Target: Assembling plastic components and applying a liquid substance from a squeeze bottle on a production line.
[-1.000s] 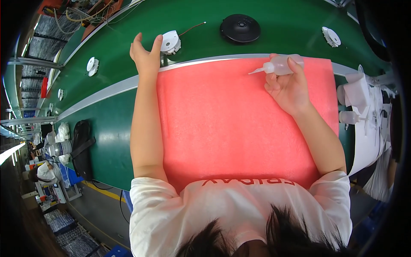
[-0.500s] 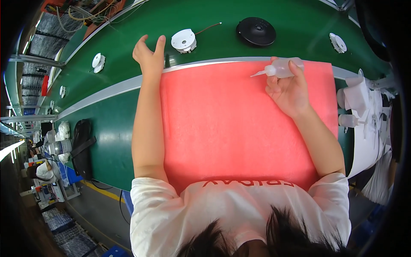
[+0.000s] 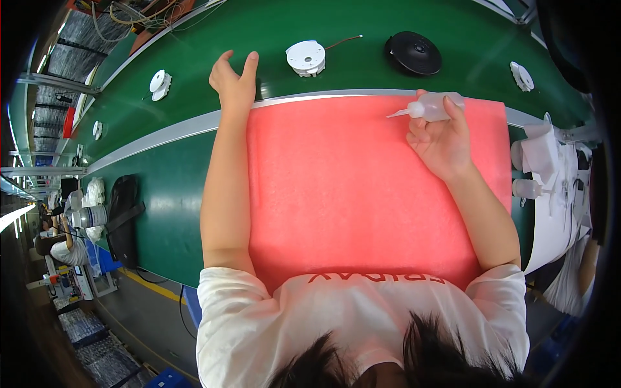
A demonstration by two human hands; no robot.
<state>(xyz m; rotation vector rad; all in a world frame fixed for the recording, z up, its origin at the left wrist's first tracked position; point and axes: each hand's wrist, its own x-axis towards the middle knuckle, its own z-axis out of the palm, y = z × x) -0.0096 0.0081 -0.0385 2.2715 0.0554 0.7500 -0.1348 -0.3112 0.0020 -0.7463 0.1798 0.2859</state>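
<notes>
In my right hand (image 3: 443,143) is a translucent squeeze bottle (image 3: 441,107), held on its side above the pink mat with its thin nozzle pointing left. My left hand (image 3: 234,81) reaches over the green belt with thumb and fingers apart, holding nothing. Just right of it on the belt lies a round white plastic part (image 3: 306,58) with a thin reddish wire. A round black disc-shaped part (image 3: 413,53) lies farther right, touched by neither hand. The pink foam mat (image 3: 362,187) spreads between my forearms.
More white parts, one at the right (image 3: 521,76) and one at the left (image 3: 160,85), sit on the green belt (image 3: 349,16). A metal rail (image 3: 174,129) borders it. A small bottle (image 3: 527,188) stands by white sheets at right; a black bag (image 3: 124,220) lies at left.
The white parts and the black disc have shifted right along the belt. My left hand has moved slightly right, still spread. The bottle in my right hand has hardly moved.
</notes>
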